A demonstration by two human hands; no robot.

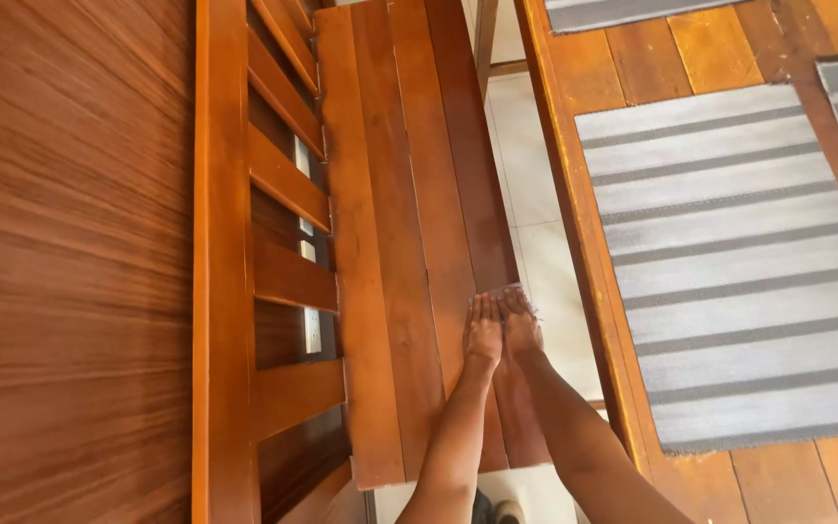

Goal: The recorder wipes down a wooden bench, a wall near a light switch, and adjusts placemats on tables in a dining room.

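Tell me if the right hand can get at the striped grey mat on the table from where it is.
Probably yes: the right hand rests on the bench seat, and only an open gap separates it from the striped grey mat.

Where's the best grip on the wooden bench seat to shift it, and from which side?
Likely the long front edge of the wooden bench seat, from the tiled floor side. The left hand and right hand lie flat there; the slatted backrest blocks the far side.
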